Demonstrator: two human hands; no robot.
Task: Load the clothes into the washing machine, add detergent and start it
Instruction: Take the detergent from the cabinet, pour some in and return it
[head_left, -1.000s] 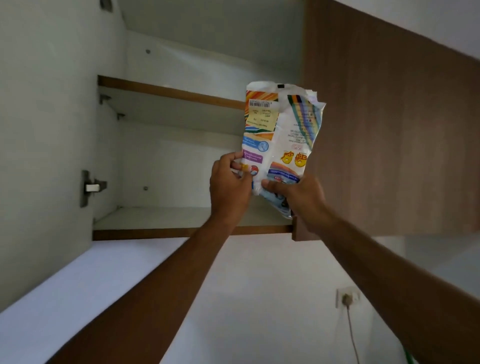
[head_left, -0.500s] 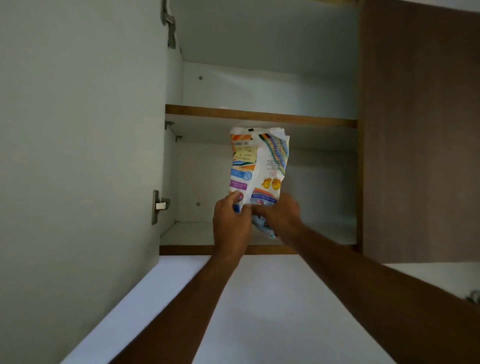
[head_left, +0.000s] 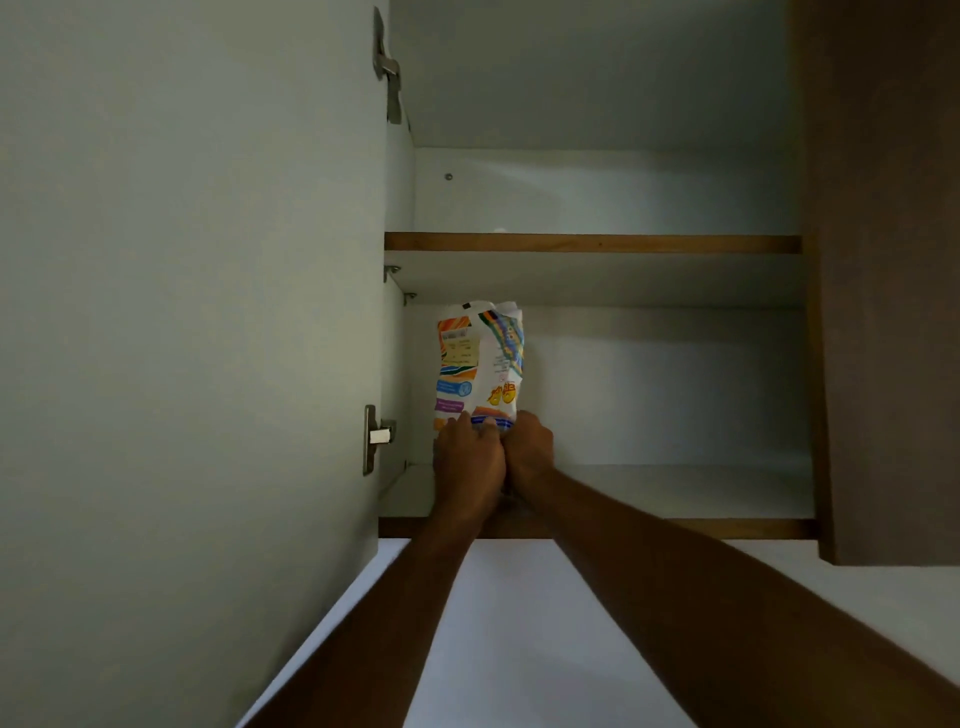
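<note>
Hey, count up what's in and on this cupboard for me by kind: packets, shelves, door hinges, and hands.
Detergent packet: 1
Shelves: 2, the upper shelf and the lower shelf
Door hinges: 2, the top hinge and the bottom hinge
Hands: 2, the left hand and the right hand
Total: 7

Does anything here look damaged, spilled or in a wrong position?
Nothing is spilled. Only the detergent bag looks worn: its top edge is crumpled and folded. Left hand and right hand hold its bottom, upright, on the lower shelf.
</note>
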